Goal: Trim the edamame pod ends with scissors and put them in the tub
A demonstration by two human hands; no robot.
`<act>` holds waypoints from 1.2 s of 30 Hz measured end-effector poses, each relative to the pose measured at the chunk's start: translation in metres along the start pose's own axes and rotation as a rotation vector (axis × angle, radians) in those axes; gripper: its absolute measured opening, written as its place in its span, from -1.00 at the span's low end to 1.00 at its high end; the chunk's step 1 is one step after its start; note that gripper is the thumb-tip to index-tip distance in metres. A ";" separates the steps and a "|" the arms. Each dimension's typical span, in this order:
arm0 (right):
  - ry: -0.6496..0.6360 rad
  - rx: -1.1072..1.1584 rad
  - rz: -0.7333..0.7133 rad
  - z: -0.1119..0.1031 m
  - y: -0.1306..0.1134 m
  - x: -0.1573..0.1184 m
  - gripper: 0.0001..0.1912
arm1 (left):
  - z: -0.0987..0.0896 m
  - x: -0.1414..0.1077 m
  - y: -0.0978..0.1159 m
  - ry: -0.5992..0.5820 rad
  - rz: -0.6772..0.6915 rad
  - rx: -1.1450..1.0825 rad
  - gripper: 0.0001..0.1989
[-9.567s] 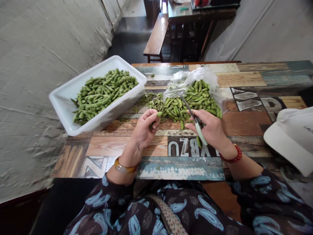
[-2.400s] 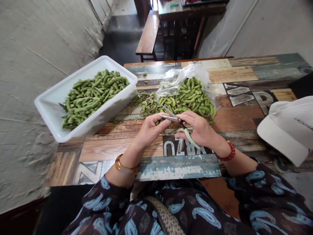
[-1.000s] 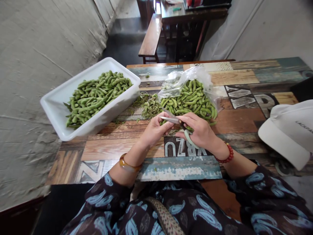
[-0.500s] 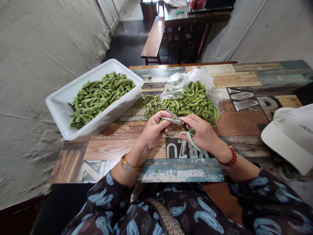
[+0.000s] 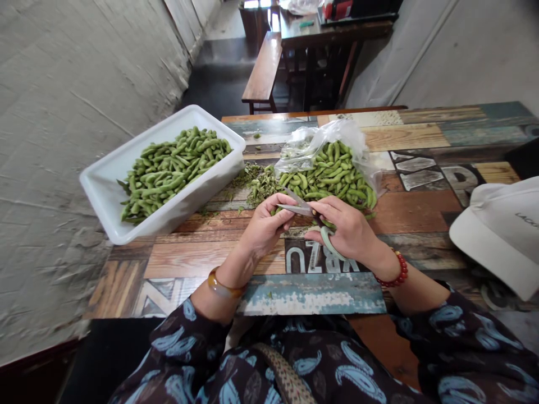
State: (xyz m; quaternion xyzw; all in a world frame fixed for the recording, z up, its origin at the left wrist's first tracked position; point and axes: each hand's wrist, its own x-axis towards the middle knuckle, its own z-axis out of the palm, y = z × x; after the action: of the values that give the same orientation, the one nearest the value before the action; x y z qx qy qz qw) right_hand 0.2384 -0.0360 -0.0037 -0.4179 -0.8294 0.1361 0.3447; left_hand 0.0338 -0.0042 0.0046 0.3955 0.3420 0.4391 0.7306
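My right hand [image 5: 346,227] is closed on a pair of scissors [image 5: 327,238] with pale green handles, and their blades are parted and point left. At the blade tips is my left hand [image 5: 269,221], its thumb and fingers pinched around a green pod that is mostly hidden. Just beyond both hands, a pile of green pods [image 5: 337,174] lies on a clear plastic bag [image 5: 347,132]. Left of that pile are small trimmed bits [image 5: 261,185]. A white tub [image 5: 96,205] at the left holds many pods [image 5: 172,168].
The wooden patterned table [image 5: 189,258] runs across the view. A white cap [image 5: 501,230] lies at its right side. A wall [image 5: 63,140] stands close on the left. Further off are a bench [image 5: 264,70] and another table [image 5: 320,36].
The camera view has shifted very slightly. Both hands, the scissors and the pods hold nearly the same positions.
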 end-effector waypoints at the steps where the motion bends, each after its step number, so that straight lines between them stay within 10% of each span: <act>1: -0.001 -0.003 0.001 0.000 0.000 0.000 -0.43 | 0.000 0.000 0.000 0.001 -0.003 0.006 -0.64; 20: 0.017 0.076 0.081 0.001 -0.002 0.001 -0.60 | -0.003 0.002 0.008 -0.042 -0.040 -0.051 -0.71; 28: 0.163 0.158 0.227 -0.007 0.005 0.007 -0.63 | -0.020 0.008 0.034 0.128 0.023 -0.233 -0.71; 36: 0.142 0.151 0.178 -0.002 0.004 0.006 -0.63 | -0.024 0.017 0.010 0.140 0.107 0.333 -0.80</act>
State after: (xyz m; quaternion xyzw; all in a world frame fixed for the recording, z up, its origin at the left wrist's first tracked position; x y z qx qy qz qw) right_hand 0.2395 -0.0292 -0.0012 -0.4712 -0.7501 0.1984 0.4195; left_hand 0.0161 0.0207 0.0001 0.4970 0.4383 0.4410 0.6053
